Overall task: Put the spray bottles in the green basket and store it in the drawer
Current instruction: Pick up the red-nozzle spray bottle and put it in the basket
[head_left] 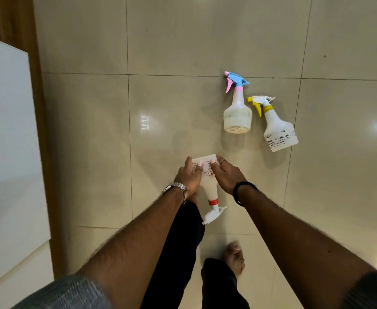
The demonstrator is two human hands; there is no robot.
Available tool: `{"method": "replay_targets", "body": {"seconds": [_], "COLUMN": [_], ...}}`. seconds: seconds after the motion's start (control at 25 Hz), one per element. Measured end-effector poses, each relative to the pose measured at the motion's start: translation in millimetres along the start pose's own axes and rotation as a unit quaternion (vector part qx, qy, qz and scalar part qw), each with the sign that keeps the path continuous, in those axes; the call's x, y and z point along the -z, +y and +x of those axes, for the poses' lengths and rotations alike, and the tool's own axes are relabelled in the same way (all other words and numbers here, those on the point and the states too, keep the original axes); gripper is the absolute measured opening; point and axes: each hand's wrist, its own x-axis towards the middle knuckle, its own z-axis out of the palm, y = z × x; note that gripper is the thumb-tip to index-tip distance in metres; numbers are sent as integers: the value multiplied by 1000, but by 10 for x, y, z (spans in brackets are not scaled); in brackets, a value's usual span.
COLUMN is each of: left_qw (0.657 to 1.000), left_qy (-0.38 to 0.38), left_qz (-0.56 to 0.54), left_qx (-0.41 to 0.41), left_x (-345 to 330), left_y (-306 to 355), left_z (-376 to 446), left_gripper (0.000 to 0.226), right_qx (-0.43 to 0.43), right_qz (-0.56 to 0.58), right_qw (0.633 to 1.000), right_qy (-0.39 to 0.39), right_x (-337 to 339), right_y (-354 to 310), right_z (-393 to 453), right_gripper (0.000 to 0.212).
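Note:
A white spray bottle with a red collar point(209, 192) lies on the tiled floor, nozzle pointing toward me. My left hand point(188, 176) and my right hand point(225, 173) both grip its body from either side. Farther away to the right, a bottle with a blue and pink trigger point(237, 112) stands on the floor. Beside it a bottle with a yellow trigger point(278, 130) stands as well. No green basket or drawer front is clearly visible.
White furniture point(7, 139) with a brown wooden strip behind it fills the left edge. My legs in dark trousers and a bare foot point(234, 257) are below the hands. Glossy beige tiles point(160, 41) stretch ahead.

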Motion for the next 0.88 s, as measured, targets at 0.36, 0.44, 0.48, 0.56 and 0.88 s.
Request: {"method": "replay_targets", "body": {"seconds": [0.36,0.44,0.48,0.56,0.88], "left_qw": [997,996,995,990,981], "left_qy": [63,54,41,-2,63], "left_qz": [-31,-56,-79,-128,-186], "left_qx": [11,37,48,60,2], "left_x": [859,991,1025,1016,540], "left_y": [468,522,544,564,291], "left_z": [-1175,-1461,-1603,-1883,-3192], "left_gripper": [55,67,72,77,90], "right_qx": [98,157,187,222,328], "right_qz": [93,29,-1,-3,-87], "right_qw": [986,983,979,972,938], "right_qy": [-94,-95,-85,-71,64], "right_x": [597,679,693,683,511], "right_y": [-735,-827,-849,-897,-827], "right_z": [-1261,-1580,-1730,-2054,-3067], "right_gripper": [66,77,81,89,39]}}
